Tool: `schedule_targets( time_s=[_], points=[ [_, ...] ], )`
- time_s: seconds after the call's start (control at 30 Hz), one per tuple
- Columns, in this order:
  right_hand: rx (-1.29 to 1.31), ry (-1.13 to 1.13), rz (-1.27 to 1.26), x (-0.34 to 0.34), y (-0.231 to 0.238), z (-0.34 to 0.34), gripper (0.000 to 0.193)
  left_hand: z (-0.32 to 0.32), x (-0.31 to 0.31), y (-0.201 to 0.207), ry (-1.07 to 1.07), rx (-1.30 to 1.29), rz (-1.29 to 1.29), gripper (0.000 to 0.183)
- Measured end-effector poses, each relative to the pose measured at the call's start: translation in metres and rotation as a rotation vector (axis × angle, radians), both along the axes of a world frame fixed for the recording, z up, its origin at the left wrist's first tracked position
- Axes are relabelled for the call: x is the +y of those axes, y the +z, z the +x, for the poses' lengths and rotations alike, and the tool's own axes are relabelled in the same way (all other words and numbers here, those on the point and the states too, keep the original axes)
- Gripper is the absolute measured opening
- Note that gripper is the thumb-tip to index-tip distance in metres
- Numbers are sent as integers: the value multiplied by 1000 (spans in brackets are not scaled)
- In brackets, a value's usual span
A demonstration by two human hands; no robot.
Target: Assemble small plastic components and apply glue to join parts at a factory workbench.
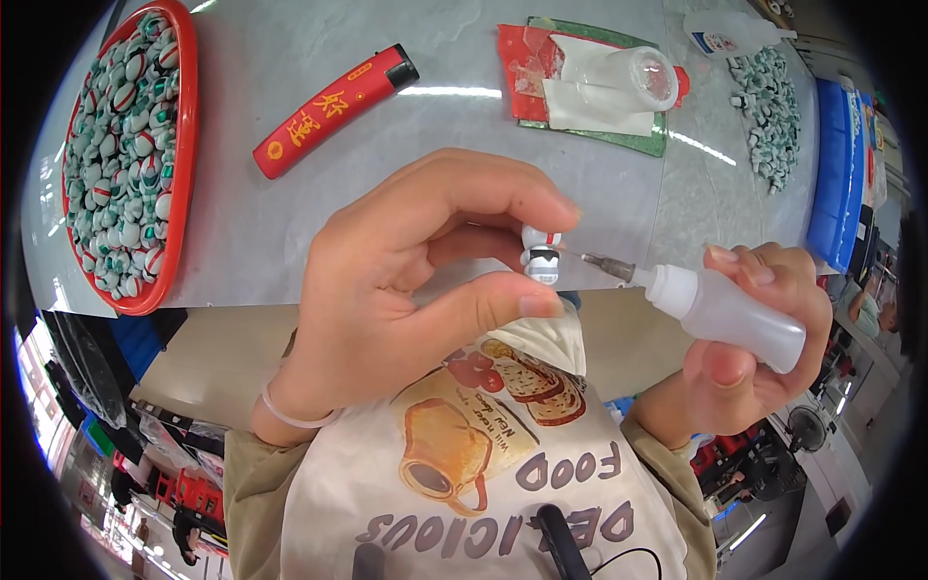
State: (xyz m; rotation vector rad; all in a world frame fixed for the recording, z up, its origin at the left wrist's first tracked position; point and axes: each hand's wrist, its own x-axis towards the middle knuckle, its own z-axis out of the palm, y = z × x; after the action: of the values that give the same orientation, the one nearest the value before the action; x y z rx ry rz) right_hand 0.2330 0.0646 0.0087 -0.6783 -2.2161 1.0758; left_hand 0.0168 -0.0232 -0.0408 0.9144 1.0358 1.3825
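Observation:
In front of my chest, my left hand [387,280] pinches a small figurine [542,265] between thumb and forefinger. The figurine is white with a red stripe on top and a black patch lower down. My right hand [749,382] is wrapped round a small translucent squeeze bottle [742,324] tilted toward the left. Its white cap carries a thin metal needle tip [609,266] that points at the figurine's side. Whether the needle touches the figurine I cannot tell.
A red basin [184,184] full of small white, green and red pieces stands far left. Behind my hands lie a long red lighter-shaped object [333,111] and a clear cup [650,79] on paper. Rightward are several small pale-green parts [768,121], a clear bottle [735,35] and a blue bin [839,164].

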Motion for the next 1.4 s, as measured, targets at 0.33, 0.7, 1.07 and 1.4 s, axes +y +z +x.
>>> schedule_targets(
  time_s=[0.33,0.7,1.07,1.4],
  points=[
    [-61,26,91,2,3,0,53,1,0,0,13,-11,-3,34],
    [283,-493,-133,-7,-18,10,59,3,-2,-5,69,155,123,34],
    [502,-288,-521,-3,-33,17,47,6,-4,-11,117,416,348,28],
    [464,-476,-488,-3,-38,14,50,4,-3,-9,86,389,347,34]
  ],
)
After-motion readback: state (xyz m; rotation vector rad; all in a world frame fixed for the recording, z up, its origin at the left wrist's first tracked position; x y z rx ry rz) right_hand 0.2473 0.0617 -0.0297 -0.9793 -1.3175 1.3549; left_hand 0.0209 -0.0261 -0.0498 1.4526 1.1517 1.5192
